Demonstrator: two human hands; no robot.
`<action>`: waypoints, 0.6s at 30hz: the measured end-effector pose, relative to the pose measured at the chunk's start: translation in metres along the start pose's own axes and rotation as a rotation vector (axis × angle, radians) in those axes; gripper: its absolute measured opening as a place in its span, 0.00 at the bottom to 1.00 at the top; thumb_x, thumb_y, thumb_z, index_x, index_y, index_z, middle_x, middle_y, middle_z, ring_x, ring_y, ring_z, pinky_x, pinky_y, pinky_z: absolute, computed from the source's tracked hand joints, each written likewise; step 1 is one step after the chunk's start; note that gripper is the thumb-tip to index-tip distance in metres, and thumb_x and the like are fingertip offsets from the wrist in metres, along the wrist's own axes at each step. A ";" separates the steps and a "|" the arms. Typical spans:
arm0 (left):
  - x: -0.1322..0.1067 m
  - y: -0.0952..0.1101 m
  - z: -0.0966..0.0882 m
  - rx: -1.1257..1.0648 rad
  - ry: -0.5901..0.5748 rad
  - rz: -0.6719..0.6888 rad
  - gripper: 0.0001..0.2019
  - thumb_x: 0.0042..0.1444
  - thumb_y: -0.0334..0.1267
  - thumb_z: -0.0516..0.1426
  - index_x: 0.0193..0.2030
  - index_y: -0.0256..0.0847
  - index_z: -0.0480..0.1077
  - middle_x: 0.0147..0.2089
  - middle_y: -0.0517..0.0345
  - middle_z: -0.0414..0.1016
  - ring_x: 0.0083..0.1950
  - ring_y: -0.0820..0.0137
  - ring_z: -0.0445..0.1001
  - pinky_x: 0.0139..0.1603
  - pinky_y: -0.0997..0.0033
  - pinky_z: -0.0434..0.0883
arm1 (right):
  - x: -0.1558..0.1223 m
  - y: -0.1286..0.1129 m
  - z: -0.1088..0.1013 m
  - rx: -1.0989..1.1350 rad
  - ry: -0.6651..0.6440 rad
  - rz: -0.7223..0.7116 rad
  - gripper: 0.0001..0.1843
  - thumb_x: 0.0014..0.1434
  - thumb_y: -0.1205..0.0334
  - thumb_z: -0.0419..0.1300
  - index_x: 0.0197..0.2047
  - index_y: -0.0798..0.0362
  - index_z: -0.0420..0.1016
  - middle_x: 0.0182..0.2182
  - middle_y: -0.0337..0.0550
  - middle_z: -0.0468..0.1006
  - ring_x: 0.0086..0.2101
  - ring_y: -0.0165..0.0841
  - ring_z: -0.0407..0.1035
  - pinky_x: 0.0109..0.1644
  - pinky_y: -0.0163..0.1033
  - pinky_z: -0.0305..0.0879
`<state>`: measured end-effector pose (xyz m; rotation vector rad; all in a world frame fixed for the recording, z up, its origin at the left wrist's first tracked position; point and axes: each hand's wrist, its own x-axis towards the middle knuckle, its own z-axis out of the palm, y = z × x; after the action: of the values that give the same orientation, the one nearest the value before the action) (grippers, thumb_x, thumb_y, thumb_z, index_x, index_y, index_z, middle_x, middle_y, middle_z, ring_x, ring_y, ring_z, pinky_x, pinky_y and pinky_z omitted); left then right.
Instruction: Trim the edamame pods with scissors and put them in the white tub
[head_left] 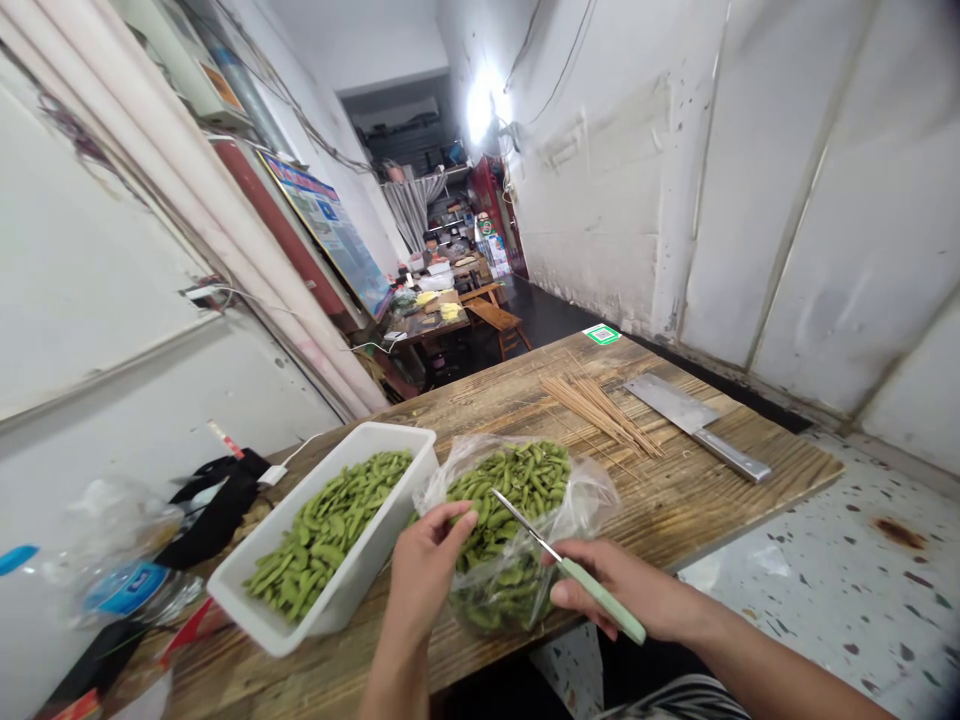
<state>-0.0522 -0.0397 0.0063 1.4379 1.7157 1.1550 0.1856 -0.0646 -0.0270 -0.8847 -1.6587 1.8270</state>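
Note:
My right hand (611, 590) is wrapped round the pale green handle of a small knife (604, 600), its narrow blade pointing up and left over the pods. Close to the blade's tip, my left hand (431, 550) has thumb and fingers pinched together; what is between them is too small to make out. Under both hands sits a clear plastic bag (592, 490), open at the top and full of green soybean pods (529, 475). Left of it, a white plastic tub (360, 590) holds more green pods (322, 535).
A cleaver (675, 405) and a pile of thin wooden skewers (600, 410) lie on the wooden table (480, 400). A water bottle (142, 590) and a black bag (210, 500) are at left. Farther back stand a wooden stool (495, 318) and a cluttered table.

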 end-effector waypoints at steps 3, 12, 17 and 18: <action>-0.006 0.004 0.011 -0.013 -0.055 -0.001 0.18 0.43 0.51 0.64 0.35 0.38 0.79 0.31 0.54 0.81 0.32 0.65 0.73 0.36 0.68 0.68 | -0.001 -0.007 -0.001 -0.110 0.023 -0.040 0.26 0.55 0.39 0.61 0.39 0.56 0.69 0.20 0.31 0.61 0.19 0.23 0.55 0.20 0.28 0.50; -0.008 0.014 0.014 -0.042 -0.118 0.005 0.15 0.41 0.49 0.64 0.31 0.40 0.80 0.33 0.53 0.82 0.35 0.62 0.76 0.39 0.66 0.70 | 0.000 -0.004 -0.002 -0.190 0.072 -0.109 0.24 0.53 0.42 0.63 0.33 0.57 0.71 0.23 0.32 0.59 0.25 0.25 0.52 0.26 0.29 0.50; -0.008 0.013 0.017 -0.015 -0.155 0.002 0.13 0.43 0.47 0.63 0.31 0.40 0.80 0.31 0.53 0.81 0.33 0.64 0.74 0.36 0.68 0.68 | -0.001 -0.006 0.003 -0.136 0.086 -0.031 0.23 0.53 0.41 0.63 0.31 0.56 0.69 0.17 0.30 0.59 0.19 0.23 0.53 0.20 0.28 0.47; -0.008 0.012 0.019 -0.008 -0.159 0.004 0.13 0.43 0.46 0.63 0.31 0.39 0.80 0.31 0.54 0.81 0.32 0.65 0.74 0.36 0.68 0.68 | 0.000 -0.005 0.004 -0.104 0.086 -0.008 0.23 0.53 0.42 0.63 0.32 0.55 0.69 0.16 0.30 0.59 0.17 0.22 0.52 0.19 0.28 0.46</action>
<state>-0.0285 -0.0432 0.0082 1.4877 1.5978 1.0194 0.1826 -0.0671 -0.0217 -0.9853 -1.7134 1.6863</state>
